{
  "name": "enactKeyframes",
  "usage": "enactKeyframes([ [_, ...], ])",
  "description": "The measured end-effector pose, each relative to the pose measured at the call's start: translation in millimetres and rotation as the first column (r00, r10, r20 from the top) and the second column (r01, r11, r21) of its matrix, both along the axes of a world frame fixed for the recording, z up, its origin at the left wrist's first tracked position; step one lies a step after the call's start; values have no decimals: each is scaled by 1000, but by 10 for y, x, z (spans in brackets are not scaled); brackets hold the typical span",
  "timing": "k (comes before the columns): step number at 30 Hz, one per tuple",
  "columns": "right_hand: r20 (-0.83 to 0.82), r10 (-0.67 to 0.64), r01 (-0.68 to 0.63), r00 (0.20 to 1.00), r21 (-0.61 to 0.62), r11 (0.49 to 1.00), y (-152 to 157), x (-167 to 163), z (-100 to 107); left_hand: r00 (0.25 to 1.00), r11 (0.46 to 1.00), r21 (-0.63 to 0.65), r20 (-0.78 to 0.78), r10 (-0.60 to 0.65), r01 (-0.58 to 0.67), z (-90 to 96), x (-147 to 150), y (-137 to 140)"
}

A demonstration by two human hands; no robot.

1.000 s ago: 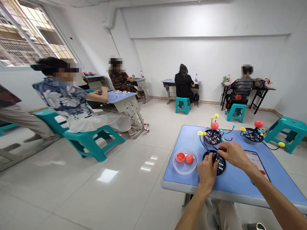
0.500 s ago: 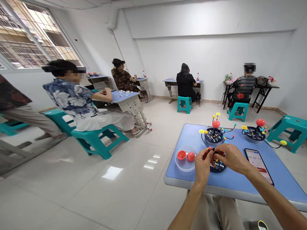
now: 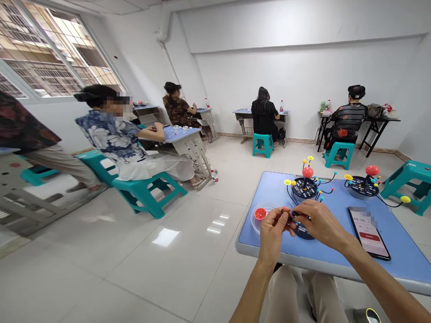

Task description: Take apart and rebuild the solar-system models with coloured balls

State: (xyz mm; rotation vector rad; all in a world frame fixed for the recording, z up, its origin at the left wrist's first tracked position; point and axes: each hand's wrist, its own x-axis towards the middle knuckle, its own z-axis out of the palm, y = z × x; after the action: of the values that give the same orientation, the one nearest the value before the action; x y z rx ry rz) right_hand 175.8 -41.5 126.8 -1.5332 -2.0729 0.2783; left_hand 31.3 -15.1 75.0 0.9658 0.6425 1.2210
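Note:
My left hand [image 3: 273, 231] is closed in a pinch on a small black piece with a red ball tip [image 3: 284, 209], above the near left part of the blue desk. My right hand [image 3: 321, 224] is also pinched, close beside it; its fingertips hide whatever is in them. Beneath both hands lies a round black printed base [image 3: 305, 232], partly covered by them. Left of my left hand is a clear round dish [image 3: 255, 228] with a red half-ball [image 3: 260, 214] in it. Part of the dish is behind my left hand.
Two solar-system models with red balls, a left one [image 3: 305, 188] and a right one [image 3: 363, 186], stand at the desk's back. A phone [image 3: 368, 233] showing a timer lies on the right. Green stools [image 3: 409, 179], other desks and several seated people are around the room.
My left hand has shifted left with the black piece, away from the base and partly over the dish. My right hand stays near it, still pinched. The camera view has turned slightly left.

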Motion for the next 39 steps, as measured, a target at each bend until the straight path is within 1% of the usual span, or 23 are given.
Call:
enactKeyframes([
  [5,84,49,-49,995,-5,999,99,-251,-130,986,999,23,-158,52,-49,-71,-231,42],
  [7,86,53,-51,995,-24,998,142,-343,-173,975,997,18,-211,73,-71,-83,-307,62],
  [10,69,76,-73,995,-47,996,184,-450,-207,962,997,9,-265,71,-71,-79,-405,81],
  [13,-5,120,-120,993,-32,992,170,-482,-228,947,995,48,-307,94,-83,-77,-493,93],
  [15,-116,127,-123,985,40,992,131,-460,-266,942,990,67,-305,138,-123,-90,-546,103],
  [16,-187,107,-93,977,82,992,109,-446,-298,943,987,60,-289,162,-151,-102,-568,107],
  [17,-264,66,-38,962,109,993,90,-435,-340,945,983,44,-268,185,-179,-116,-586,110],
  [18,-348,12,27,938,107,994,75,-432,-390,948,979,24,-245,202,-202,-131,-598,111],
  [20,-524,-79,107,848,22,994,70,-462,-506,957,977,-11,-204,208,-215,-163,-605,107],
  [22,-676,-122,86,727,-88,992,95,-535,-620,967,980,-39,-172,188,-197,-187,-592,93],
  [24,-768,-143,56,624,-139,989,132,-630,-707,975,981,-75,-144,167,-179,-194,-569,75],
  [25,-790,-158,63,593,-150,987,148,-676,-737,978,980,-98,-130,162,-175,-191,-558,65],
  [27,-801,-188,102,568,-159,982,165,-752,-770,981,974,-139,-103,167,-180,-176,-545,51],
  [31,-803,-202,139,560,-150,979,164,-820,-761,978,964,-167,-81,195,-206,-143,-560,46],
  [33,-813,-175,133,555,-121,984,173,-814,-742,975,964,-161,-104,197,-212,-139,-577,52],
  [35,-811,-145,120,567,-93,988,196,-792,-726,973,966,-153,-129,191,-210,-143,-585,57],
  [37,-807,-136,90,574,-103,991,226,-770,-724,975,968,-154,-126,181,-200,-146,-580,61],
  [39,-819,-145,59,555,-136,989,250,-759,-740,979,966,-172,-101,178,-193,-144,-566,63],
])
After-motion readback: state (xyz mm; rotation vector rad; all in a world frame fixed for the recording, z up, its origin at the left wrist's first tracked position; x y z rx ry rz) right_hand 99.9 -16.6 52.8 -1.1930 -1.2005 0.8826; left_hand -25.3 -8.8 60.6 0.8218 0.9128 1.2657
